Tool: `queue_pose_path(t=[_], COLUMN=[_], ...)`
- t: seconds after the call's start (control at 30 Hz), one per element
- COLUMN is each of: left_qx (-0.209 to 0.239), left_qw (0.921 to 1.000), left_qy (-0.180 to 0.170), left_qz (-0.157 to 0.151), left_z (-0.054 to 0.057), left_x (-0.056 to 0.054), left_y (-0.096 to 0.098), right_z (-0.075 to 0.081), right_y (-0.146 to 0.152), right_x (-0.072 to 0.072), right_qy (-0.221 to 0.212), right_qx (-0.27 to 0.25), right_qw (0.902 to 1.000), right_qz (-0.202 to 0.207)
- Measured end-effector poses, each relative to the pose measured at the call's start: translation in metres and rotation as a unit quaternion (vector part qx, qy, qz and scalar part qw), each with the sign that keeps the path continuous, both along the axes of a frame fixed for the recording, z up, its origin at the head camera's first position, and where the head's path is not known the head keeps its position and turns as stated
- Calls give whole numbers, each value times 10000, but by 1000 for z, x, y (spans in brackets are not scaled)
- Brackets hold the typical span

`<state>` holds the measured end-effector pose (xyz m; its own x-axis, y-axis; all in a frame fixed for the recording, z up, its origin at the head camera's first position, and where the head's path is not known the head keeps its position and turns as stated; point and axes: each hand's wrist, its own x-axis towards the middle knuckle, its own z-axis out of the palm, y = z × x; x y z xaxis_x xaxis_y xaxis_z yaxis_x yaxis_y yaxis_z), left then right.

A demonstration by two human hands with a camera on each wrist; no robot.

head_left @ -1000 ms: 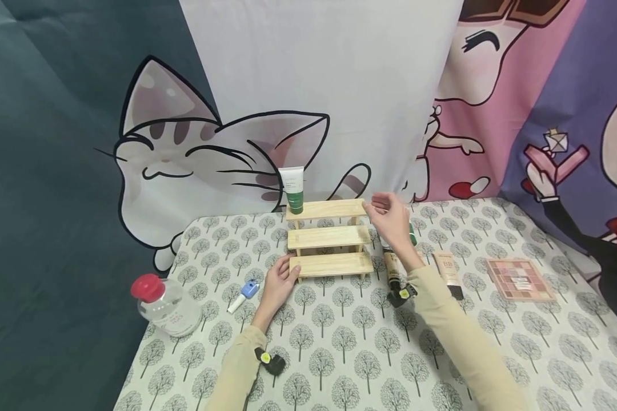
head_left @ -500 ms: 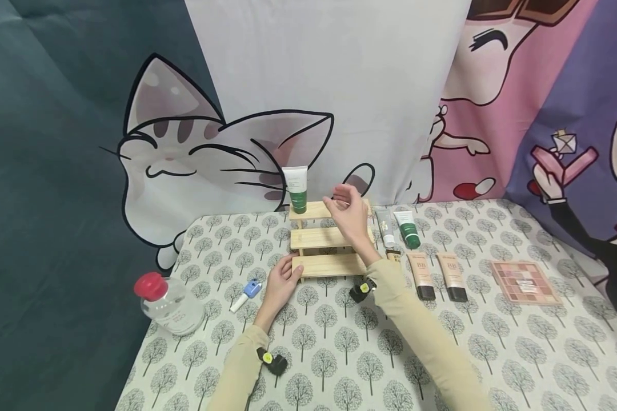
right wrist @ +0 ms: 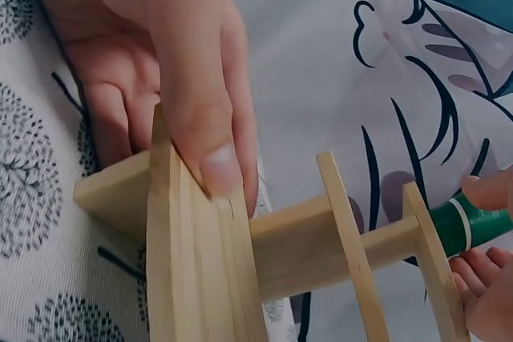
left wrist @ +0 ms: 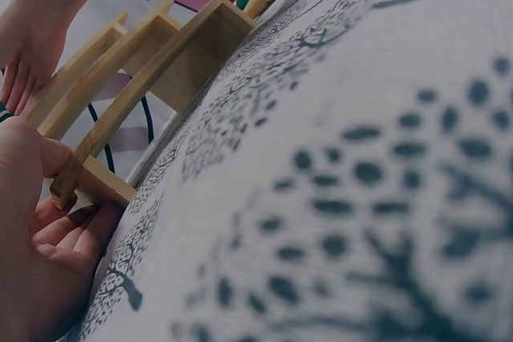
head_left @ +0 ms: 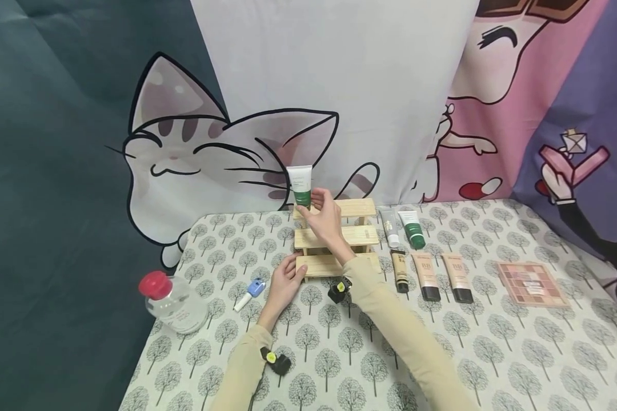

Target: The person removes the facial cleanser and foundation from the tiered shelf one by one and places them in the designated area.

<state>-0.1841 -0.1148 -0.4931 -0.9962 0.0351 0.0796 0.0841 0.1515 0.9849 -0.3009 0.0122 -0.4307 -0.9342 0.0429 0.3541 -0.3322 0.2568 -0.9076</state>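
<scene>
A three-step wooden display rack (head_left: pixel 336 235) stands on the patterned tablecloth. My left hand (head_left: pixel 284 281) holds the left end of its lowest step, thumb on top and fingers beneath; the left wrist view shows this hand (left wrist: pixel 60 222) around the board's end. On the left of the top step a white and green squeeze tube (head_left: pixel 300 181) stands upright on its cap. My right hand (head_left: pixel 325 217) has thumb and fingers around the tube's lower part. In the right wrist view, the thumb and fingers lie on either side of its green end (right wrist: pixel 469 222).
Right of the rack lie a grey tube (head_left: pixel 391 228), a second green and white tube (head_left: pixel 412 229), a gold tube (head_left: pixel 400 271), two BB cream tubes (head_left: pixel 425 277) and an eyeshadow palette (head_left: pixel 532 283). On the left are a blue-white bottle (head_left: pixel 250 293) and a red-capped clear bottle (head_left: pixel 177 305).
My right hand has moved left across the rack from its right end to the tube on the top step. My left hand keeps its hold on the lowest step.
</scene>
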Motion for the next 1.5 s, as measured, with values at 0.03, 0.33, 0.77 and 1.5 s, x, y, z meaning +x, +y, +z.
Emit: queue_pose_path(t=[0.03, 0.33, 0.77, 1.5], left_qx=[14, 45, -61, -82], left_qw=[10000, 10000, 9999, 9994], left_qy=[4, -59, -126, -177], left_qz=[-4, 19, 49, 282], left_z=[0, -2, -2, -39], left_x=[0, -2, 0, -16], left_y=[0, 2, 3, 0], right_z=[0, -2, 3, 19], right_y=[-1, -7, 14, 102], right_x=[-1, -6, -1, 15], right_qy=[-6, 97, -17, -258], right_qx=[13, 281, 132, 15], right_qw=[10000, 9994, 9993, 9972], right_qz=[-13, -193, -359, -697])
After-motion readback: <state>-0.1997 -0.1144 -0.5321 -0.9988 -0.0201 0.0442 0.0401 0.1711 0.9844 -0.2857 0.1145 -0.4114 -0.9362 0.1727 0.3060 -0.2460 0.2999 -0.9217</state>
